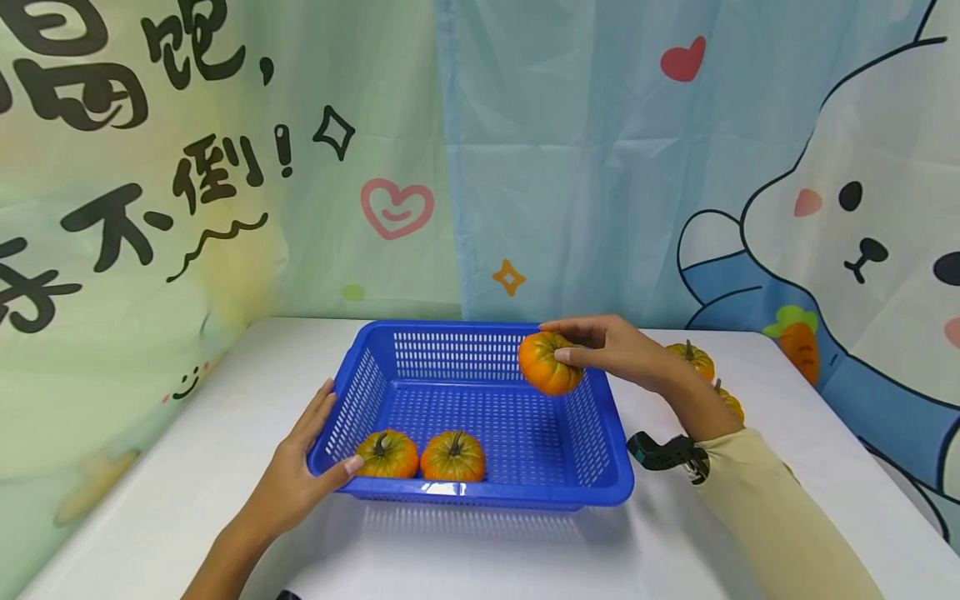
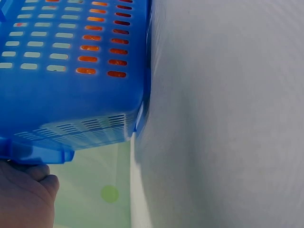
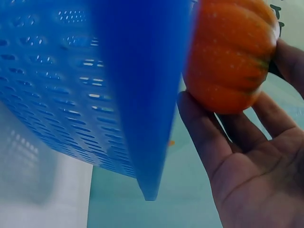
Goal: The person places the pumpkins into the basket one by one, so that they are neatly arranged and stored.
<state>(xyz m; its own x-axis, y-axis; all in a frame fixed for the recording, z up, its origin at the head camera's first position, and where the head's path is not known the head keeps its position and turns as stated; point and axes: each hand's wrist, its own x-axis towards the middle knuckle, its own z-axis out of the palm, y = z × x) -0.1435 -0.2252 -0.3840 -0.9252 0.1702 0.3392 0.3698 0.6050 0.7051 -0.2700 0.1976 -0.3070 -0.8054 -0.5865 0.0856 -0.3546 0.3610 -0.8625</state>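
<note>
A small orange pumpkin (image 1: 550,364) is held in my right hand (image 1: 611,354), above the far right corner of a blue plastic basket (image 1: 480,493). In the right wrist view the fingers and thumb grip the orange pumpkin (image 3: 230,57) beside the basket's rim (image 3: 142,95). My left hand (image 1: 296,475) holds the basket's near left corner, thumb over the front rim and fingers along the left side. In the left wrist view, part of that hand (image 2: 28,194) shows against the rim. Inside the basket, two pumpkins, one on the left (image 1: 387,454) and one beside it (image 1: 453,457), sit along the front wall.
On the white table (image 1: 300,550), right of the basket, two more pumpkins, a farther one (image 1: 692,358) and a nearer one (image 1: 729,404), are partly covered by my right forearm. A printed curtain (image 1: 525,167) hangs behind the table.
</note>
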